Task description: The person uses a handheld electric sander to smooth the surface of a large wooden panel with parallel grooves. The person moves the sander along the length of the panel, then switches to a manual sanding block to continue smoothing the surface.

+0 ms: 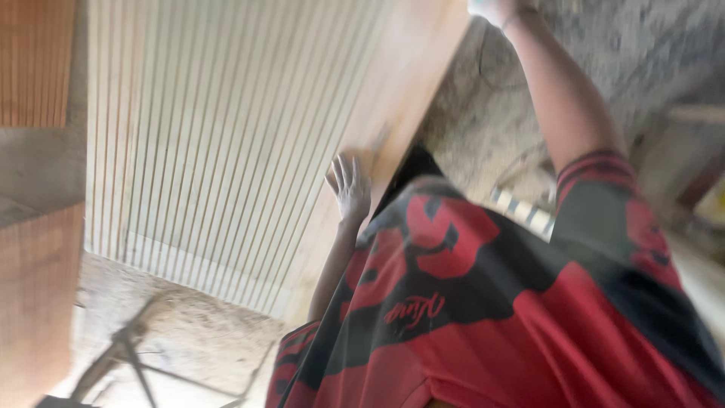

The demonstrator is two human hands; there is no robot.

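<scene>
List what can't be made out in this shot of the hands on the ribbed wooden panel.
Head view:
- Upper hand: cut off by the top edge; its grip is unseen.
- Lower hand: motion-blurred, flat against the wooden panel.
- Panel's top: beyond the frame.
- Floor debris: too blurred to identify.

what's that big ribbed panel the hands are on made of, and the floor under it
The ribbed panel looks like wood: pale, unpainted slats in close parallel grooves, with a smooth tan frame edge where the left hand lies flat. The right hand grips its far edge. The floor seems bare concrete or packed earth, grey, rough and dusty; blur leaves it open.
</scene>
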